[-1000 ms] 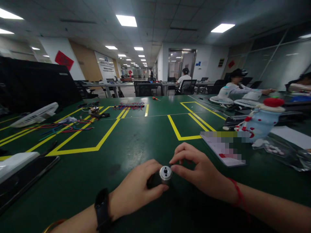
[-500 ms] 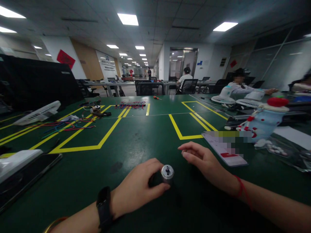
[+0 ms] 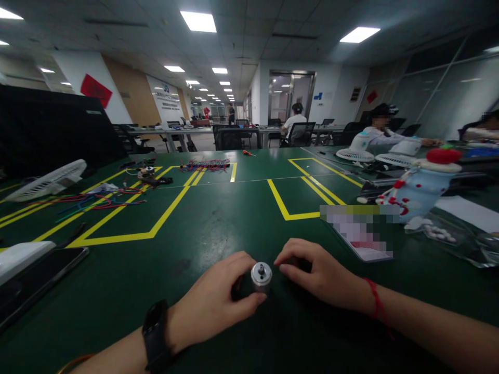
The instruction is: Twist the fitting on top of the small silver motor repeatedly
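My left hand point(image 3: 218, 291), wearing a black wristband point(image 3: 156, 330), is closed around the side of a small silver motor point(image 3: 261, 274). The motor is upright, its end face up, with a short shaft and small holes showing. Its base is in shadow, so I cannot tell whether it touches the green table point(image 3: 218, 218). Just right of the motor, my right hand point(image 3: 317, 270) has its thumb and forefinger tips drawn together in a pinch, a little apart from the motor. Anything between those tips is too small to make out. A red string circles the right wrist.
A phone point(image 3: 364, 241) lies beyond my right hand. To the right stand a blue cup point(image 3: 424, 192) and white fans point(image 3: 354, 148). Loose wires point(image 3: 101, 200) and a white fan point(image 3: 49, 182) lie left. A screwdriver point(image 3: 248, 153) lies far back. People sit beyond.
My right hand has come left and down toward the motor, its fingers more curled. My left hand still grips the motor. The whole view has shifted slightly.
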Action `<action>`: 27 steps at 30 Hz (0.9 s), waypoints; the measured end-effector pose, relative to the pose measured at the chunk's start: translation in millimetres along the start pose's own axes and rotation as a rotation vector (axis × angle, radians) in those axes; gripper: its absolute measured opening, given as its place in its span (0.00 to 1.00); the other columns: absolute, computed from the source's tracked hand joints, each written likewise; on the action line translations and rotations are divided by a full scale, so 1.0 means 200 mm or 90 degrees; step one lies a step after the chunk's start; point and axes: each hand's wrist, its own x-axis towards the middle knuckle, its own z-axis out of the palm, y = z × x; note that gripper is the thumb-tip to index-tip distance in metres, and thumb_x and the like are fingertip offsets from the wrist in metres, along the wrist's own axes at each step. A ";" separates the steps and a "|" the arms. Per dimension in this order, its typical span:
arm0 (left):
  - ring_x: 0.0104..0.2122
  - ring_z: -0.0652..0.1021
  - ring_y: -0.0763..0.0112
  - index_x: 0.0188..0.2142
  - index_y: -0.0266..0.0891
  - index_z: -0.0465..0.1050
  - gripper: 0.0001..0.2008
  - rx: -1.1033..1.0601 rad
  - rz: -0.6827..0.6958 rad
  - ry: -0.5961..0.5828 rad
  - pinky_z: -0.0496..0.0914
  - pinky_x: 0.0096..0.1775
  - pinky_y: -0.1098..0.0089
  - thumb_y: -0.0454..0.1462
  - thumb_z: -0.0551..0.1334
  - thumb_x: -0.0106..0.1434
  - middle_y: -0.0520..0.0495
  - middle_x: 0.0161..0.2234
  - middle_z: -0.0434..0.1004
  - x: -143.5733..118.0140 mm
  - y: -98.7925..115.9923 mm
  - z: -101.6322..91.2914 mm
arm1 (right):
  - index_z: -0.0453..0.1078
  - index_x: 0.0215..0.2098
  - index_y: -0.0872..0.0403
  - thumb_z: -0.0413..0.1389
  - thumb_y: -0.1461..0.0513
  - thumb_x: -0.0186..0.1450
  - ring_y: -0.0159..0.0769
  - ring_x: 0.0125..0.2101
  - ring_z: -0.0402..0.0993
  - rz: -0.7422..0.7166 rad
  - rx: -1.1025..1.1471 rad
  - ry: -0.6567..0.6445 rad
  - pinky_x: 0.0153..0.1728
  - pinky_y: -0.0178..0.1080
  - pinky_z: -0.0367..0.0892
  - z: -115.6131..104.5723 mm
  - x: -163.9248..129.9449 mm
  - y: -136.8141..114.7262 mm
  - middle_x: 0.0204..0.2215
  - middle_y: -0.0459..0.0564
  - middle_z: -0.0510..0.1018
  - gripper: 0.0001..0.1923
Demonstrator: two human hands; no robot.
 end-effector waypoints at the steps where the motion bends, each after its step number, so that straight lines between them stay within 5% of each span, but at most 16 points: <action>1: 0.32 0.69 0.69 0.36 0.40 0.66 0.06 0.000 -0.001 0.000 0.61 0.33 0.70 0.34 0.63 0.61 0.53 0.34 0.68 0.00 0.00 0.00 | 0.72 0.41 0.53 0.57 0.63 0.64 0.31 0.32 0.67 -0.007 0.023 0.030 0.32 0.35 0.63 0.01 0.01 -0.02 0.35 0.47 0.72 0.07; 6: 0.33 0.69 0.68 0.36 0.40 0.66 0.06 0.006 0.000 0.007 0.61 0.33 0.70 0.34 0.63 0.61 0.53 0.34 0.69 0.01 0.00 0.02 | 0.73 0.36 0.53 0.60 0.64 0.61 0.33 0.37 0.68 -0.079 0.064 0.092 0.36 0.36 0.64 0.05 0.05 -0.13 0.38 0.47 0.69 0.04; 10: 0.33 0.69 0.68 0.36 0.40 0.66 0.06 -0.002 0.001 0.003 0.61 0.34 0.70 0.34 0.63 0.61 0.53 0.34 0.69 0.01 0.00 0.01 | 0.72 0.34 0.54 0.57 0.62 0.64 0.31 0.33 0.67 -0.045 0.102 0.142 0.32 0.34 0.64 0.00 0.05 -0.13 0.34 0.46 0.70 0.03; 16: 0.31 0.69 0.69 0.36 0.40 0.66 0.05 0.007 -0.013 0.003 0.61 0.31 0.71 0.36 0.63 0.61 0.52 0.33 0.69 0.00 0.00 0.00 | 0.76 0.34 0.53 0.61 0.61 0.61 0.34 0.39 0.69 -0.003 0.014 -0.047 0.41 0.38 0.65 -0.05 -0.01 0.00 0.38 0.47 0.72 0.03; 20: 0.31 0.68 0.69 0.36 0.40 0.66 0.05 0.009 -0.017 -0.002 0.60 0.31 0.71 0.35 0.62 0.61 0.52 0.33 0.68 0.00 -0.01 0.00 | 0.77 0.34 0.52 0.62 0.60 0.60 0.37 0.43 0.68 -0.006 -0.016 -0.093 0.44 0.41 0.63 -0.03 -0.03 0.01 0.40 0.49 0.72 0.05; 23: 0.30 0.68 0.69 0.35 0.40 0.66 0.05 0.006 -0.016 -0.002 0.60 0.30 0.71 0.35 0.63 0.61 0.52 0.33 0.68 0.00 -0.01 0.00 | 0.77 0.35 0.53 0.62 0.59 0.60 0.37 0.42 0.69 0.026 0.079 -0.067 0.44 0.40 0.63 -0.05 -0.02 0.03 0.41 0.49 0.72 0.06; 27: 0.30 0.68 0.70 0.36 0.40 0.66 0.05 0.000 -0.015 -0.008 0.60 0.30 0.71 0.35 0.62 0.62 0.53 0.33 0.68 0.00 0.00 0.00 | 0.74 0.33 0.56 0.57 0.55 0.63 0.32 0.31 0.68 0.180 0.297 0.049 0.34 0.36 0.63 -0.08 0.02 0.12 0.33 0.48 0.73 0.11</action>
